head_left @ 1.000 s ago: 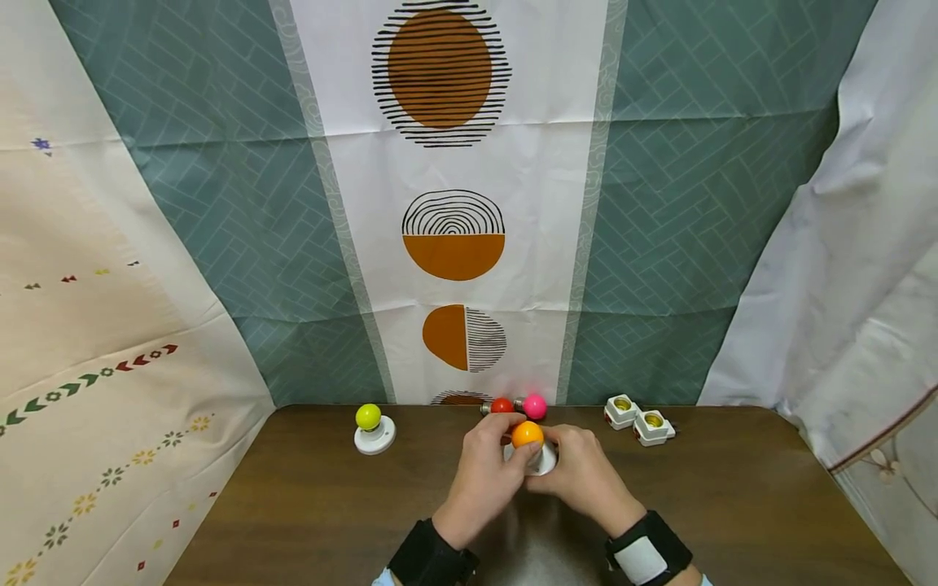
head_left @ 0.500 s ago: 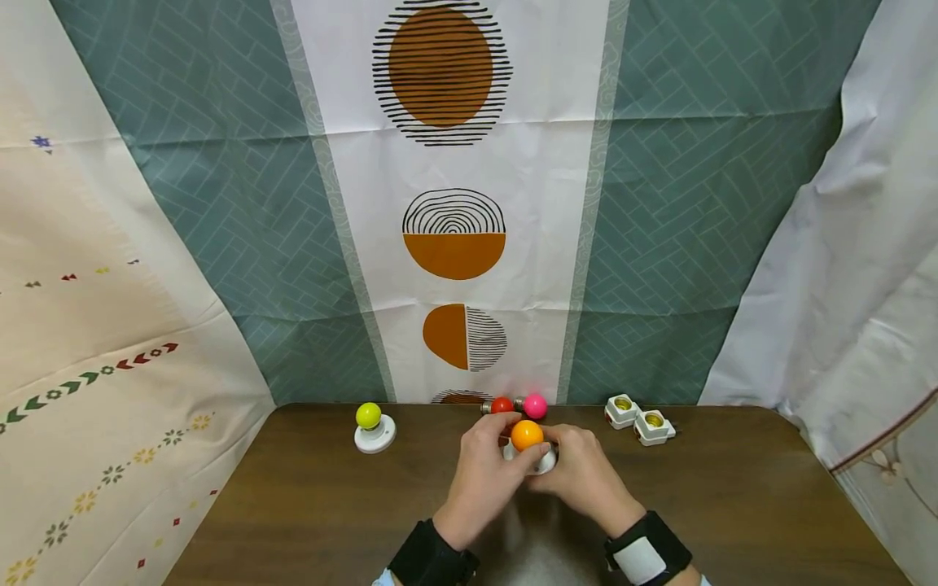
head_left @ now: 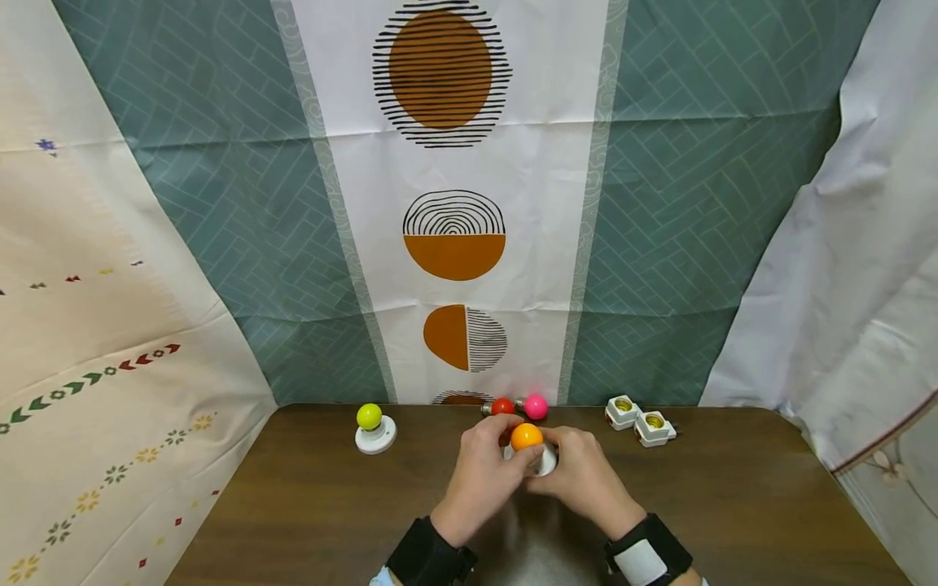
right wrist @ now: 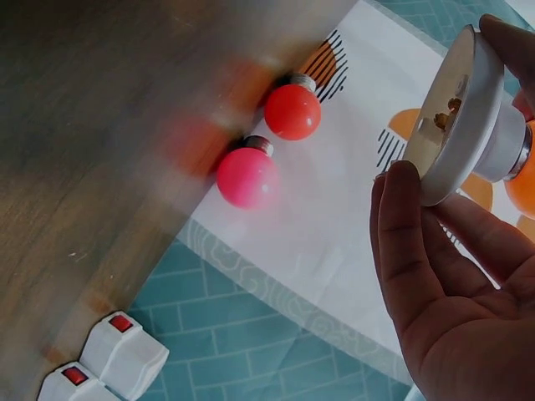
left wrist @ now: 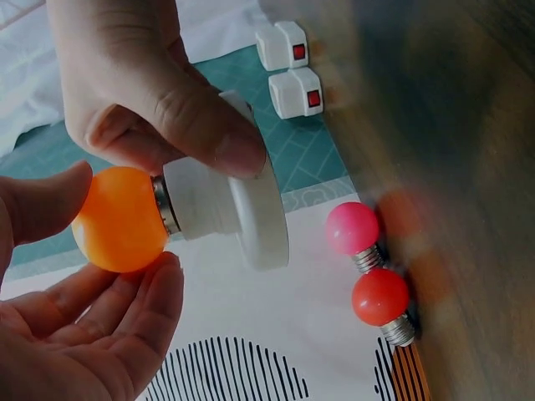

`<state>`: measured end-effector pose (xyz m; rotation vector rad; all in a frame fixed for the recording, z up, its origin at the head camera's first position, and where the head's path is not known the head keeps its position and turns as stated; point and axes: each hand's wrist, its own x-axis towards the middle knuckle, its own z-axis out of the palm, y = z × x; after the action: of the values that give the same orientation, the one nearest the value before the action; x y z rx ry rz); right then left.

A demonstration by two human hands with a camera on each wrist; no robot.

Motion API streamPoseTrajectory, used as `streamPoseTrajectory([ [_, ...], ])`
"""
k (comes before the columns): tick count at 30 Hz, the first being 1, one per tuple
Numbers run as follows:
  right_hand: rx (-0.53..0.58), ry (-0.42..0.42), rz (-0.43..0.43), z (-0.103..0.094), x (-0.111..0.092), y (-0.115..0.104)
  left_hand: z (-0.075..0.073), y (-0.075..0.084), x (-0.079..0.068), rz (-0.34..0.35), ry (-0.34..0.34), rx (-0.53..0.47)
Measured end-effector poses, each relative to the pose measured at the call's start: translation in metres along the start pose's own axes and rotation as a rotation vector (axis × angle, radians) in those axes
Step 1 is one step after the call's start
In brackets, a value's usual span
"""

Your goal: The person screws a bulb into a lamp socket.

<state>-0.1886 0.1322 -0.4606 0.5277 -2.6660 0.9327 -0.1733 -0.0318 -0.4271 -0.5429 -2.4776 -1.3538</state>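
Near the middle of the table's far side, my left hand (head_left: pixel 479 480) holds an orange light bulb (left wrist: pixel 121 219) between thumb and fingers. My right hand (head_left: pixel 582 476) grips the round white lamp holder (left wrist: pixel 263 209) by its base, thumb on one side and fingers on the other. The bulb's metal cap sits in the holder's neck, with a narrow band of metal showing. In the right wrist view the holder's hollow underside (right wrist: pixel 439 117) shows brass-coloured contacts. The left wrist view has the holder lifted above the tabletop.
A red bulb (head_left: pixel 502 406) and a pink bulb (head_left: pixel 536 406) lie behind the hands at the back edge. To the left, a yellow-green bulb (head_left: pixel 369 417) stands in another white holder (head_left: pixel 375 440). Two square white sockets (head_left: pixel 623 412) with red switches sit at the right.
My left thumb has shifted slightly against the orange bulb. Both hands stay in nearly the same spot, and the other bulbs and sockets have not moved.
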Motion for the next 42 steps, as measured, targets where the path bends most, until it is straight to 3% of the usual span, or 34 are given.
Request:
streamPoseTrajectory([
  [7, 0.012, -0.019, -0.001, 0.001, -0.001, 0.002, -0.003, 0.0, 0.001, 0.001, -0.093, -0.024],
  [19, 0.02, -0.008, -0.003, 0.002, 0.001, 0.002, -0.001, 0.0, 0.003, 0.007, -0.071, -0.005],
  [31, -0.001, -0.037, -0.01, -0.001, 0.001, 0.002, -0.006, -0.006, 0.005, 0.029, -0.158, -0.086],
  [35, 0.011, -0.023, 0.013, 0.0, 0.002, 0.0, -0.005, -0.005, 0.004, 0.038, -0.122, -0.091],
  [42, 0.0, 0.043, 0.032, 0.002, 0.002, -0.001, 0.004, -0.002, -0.002, -0.004, 0.033, -0.073],
])
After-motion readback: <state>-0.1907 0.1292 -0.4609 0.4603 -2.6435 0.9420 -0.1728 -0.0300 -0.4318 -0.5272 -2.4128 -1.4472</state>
